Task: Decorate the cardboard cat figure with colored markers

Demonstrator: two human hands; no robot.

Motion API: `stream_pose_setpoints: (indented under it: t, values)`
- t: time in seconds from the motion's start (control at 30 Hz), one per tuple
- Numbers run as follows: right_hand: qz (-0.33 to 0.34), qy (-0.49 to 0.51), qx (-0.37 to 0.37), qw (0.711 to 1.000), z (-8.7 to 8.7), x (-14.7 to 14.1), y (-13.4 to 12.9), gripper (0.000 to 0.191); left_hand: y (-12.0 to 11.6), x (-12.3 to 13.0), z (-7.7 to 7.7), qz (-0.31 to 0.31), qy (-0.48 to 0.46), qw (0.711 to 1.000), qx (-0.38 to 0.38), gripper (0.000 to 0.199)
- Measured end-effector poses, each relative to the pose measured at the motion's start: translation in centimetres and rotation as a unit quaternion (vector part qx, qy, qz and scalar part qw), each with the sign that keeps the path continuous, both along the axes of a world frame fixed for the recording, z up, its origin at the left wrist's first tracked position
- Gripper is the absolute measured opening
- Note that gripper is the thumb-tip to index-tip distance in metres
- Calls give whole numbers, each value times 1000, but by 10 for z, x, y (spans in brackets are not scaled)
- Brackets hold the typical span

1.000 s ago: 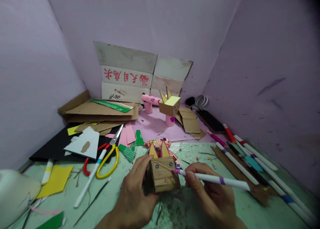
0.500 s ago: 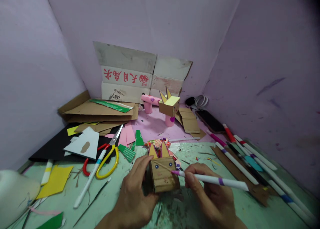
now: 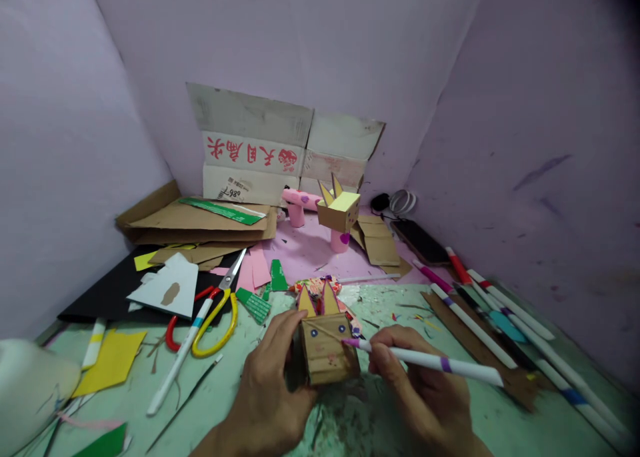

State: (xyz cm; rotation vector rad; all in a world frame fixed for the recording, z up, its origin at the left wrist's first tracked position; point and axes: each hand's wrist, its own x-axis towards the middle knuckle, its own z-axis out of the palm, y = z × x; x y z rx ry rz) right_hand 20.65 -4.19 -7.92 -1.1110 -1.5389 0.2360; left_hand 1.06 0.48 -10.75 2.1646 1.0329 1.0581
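Note:
My left hand (image 3: pixel 273 377) is closed on the left side of a small cardboard box head (image 3: pixel 331 370), which has two pointed yellow ears and a drawn face with two dark blue eyes. A white felt-tip marker (image 3: pixel 425 359) with a purple band is pinched in my right hand (image 3: pixel 425 384). Its purple tip touches, or nearly touches, the front of the box below the right eye. Behind the ears lies a floral-patterned piece (image 3: pixel 320 284), partly hidden. Farther back stands a pink-legged figure (image 3: pixel 297 215) with a similar eared cardboard head (image 3: pixel 336 218).
Scissors (image 3: pixel 216 310) with red and yellow handles lie at left, beside a blue-banded marker (image 3: pixel 180 357). Several markers (image 3: pixel 475 327) rest at right, near a dark phone (image 3: pixel 420 239). Folded cardboard (image 3: pixel 200 224) is stacked back left. A white bottle (image 3: pixel 35 390) stands front left.
The rear end of the marker has shifted slightly right and down, with its tip still at the same part of the box. My left hand and the box have hardly moved.

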Motion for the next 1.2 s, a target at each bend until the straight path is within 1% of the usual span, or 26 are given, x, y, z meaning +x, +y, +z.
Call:
stream_pose_setpoints:
  t: [0.07, 0.2, 0.33, 0.4, 0.5, 0.57, 0.63, 0.8, 0.9, 1.0, 1.2]
  values:
    - [-2, 1, 2, 1000, 0, 0, 0, 14, 0, 0, 0, 0, 0, 1000, 5, 71]
    - [16, -22, -7, 1000, 1, 0, 0, 14, 0, 0, 0, -4, -1, 1000, 5, 70]
    - [29, -14, -6, 999, 1, 1, 0, 14, 0, 1, 1, -2, 0, 1000, 2, 71]
    - [20, 1, -8, 1000, 0, 1, -1, 14, 0, 1, 1, -3, -3, 1000, 0, 71]
    - [-9, 45, -4, 999, -1, -1, -2, 15, 0, 1, 2, -3, -7, 1000, -7, 71]
    - [-14, 57, 4, 998, -1, -3, -2, 15, 1, 1, 2, -7, -8, 1000, -8, 69]
    - [-13, 50, 7, 999, -1, -3, -2, 15, 1, 0, 2, -10, -6, 1000, -1, 68]
    - [3, -6, -2, 1000, -1, 1, 0, 14, 1, 0, 0, 1, 3, 1000, 30, 70]
    - [-1, 1, 3, 1000, -1, 2, 0, 14, 0, 0, 0, 1, 3, 1000, 20, 69]
    - [9, 0, -6, 1000, -1, 0, -1, 14, 0, 0, 0, 1, -1, 1000, 21, 70]
    - [-7, 14, -1, 1000, -2, -1, 0, 14, 1, 1, 0, 2, 1, 1000, 27, 71]
